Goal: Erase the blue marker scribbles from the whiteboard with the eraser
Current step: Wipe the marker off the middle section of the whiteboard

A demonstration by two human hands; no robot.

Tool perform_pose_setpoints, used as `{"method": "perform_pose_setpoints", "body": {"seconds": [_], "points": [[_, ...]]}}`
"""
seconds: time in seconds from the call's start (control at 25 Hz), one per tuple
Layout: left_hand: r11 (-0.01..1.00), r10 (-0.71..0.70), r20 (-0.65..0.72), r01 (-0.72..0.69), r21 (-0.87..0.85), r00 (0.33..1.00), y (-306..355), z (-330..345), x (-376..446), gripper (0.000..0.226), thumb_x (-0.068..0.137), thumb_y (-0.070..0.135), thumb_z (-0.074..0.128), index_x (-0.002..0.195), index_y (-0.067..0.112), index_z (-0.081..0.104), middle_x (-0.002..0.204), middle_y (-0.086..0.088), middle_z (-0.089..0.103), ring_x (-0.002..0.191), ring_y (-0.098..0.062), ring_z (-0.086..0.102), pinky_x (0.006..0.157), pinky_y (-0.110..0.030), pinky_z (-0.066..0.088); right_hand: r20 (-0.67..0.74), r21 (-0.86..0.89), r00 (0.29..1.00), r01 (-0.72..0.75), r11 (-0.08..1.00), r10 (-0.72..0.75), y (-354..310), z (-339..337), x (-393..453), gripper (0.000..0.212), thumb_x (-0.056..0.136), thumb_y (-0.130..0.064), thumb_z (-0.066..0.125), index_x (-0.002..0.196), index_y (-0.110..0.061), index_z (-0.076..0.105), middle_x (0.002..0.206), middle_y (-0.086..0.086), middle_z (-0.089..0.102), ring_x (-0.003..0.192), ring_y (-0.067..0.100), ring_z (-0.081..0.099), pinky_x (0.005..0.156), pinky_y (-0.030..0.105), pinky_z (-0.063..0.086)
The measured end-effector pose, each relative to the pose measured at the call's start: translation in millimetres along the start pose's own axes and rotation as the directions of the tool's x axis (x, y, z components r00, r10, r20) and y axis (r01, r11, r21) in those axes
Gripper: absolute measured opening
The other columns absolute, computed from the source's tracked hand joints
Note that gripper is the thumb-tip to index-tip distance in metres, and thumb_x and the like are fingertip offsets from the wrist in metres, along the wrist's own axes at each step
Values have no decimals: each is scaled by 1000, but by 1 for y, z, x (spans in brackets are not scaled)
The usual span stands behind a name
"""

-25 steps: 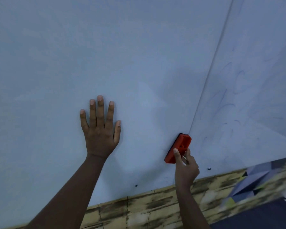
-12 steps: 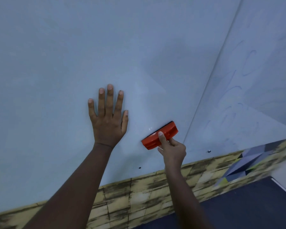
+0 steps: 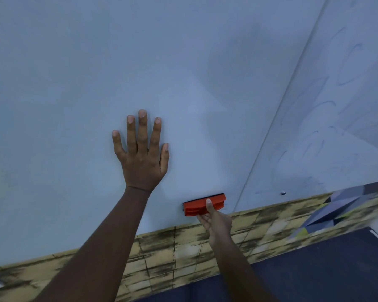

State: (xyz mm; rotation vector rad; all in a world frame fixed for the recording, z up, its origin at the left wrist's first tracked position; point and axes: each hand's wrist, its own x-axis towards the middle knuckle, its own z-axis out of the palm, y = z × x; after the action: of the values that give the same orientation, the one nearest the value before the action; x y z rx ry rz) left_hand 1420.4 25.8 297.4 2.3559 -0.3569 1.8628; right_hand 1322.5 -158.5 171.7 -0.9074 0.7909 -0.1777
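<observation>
The left hand (image 3: 143,158) lies flat on the whiteboard (image 3: 74,83), fingers (image 3: 142,129) released and spread, probably to brace the body while the other hand wipes. The right hand (image 3: 215,219) grasps the red eraser (image 3: 202,204), thumb across its back, holding its dark felt against the board's lower edge, just left of the seam (image 3: 279,114). Faint blue scribbles (image 3: 327,110) remain on the panel right of that seam, well apart from the eraser, so that patch likely needs wiping next.
</observation>
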Motion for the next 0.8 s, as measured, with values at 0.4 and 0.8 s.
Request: {"method": "perform_pose_setpoints", "body": {"seconds": [0.4,0.8], "points": [[1000,6,3,-6,-22,1000,0,5,-15,74,109,38,44,171,19,9,178,-6,-9,165,-27,-5,132,-55,-3,40,16,999,33,999,-34,-9,22,-35,32,87,-25,82,98,1,68,94,23,77,85,33,78,68,32,65],[992,-95,58,99,-80,994,22,13,-54,72,110,39,39,170,20,5,178,-5,-11,165,-27,-9,131,-55,-7,-29,154,999,-38,987,43,-20,-46,49,49,93,-33,72,122,4,61,113,25,72,101,38,72,69,46,65]]}}
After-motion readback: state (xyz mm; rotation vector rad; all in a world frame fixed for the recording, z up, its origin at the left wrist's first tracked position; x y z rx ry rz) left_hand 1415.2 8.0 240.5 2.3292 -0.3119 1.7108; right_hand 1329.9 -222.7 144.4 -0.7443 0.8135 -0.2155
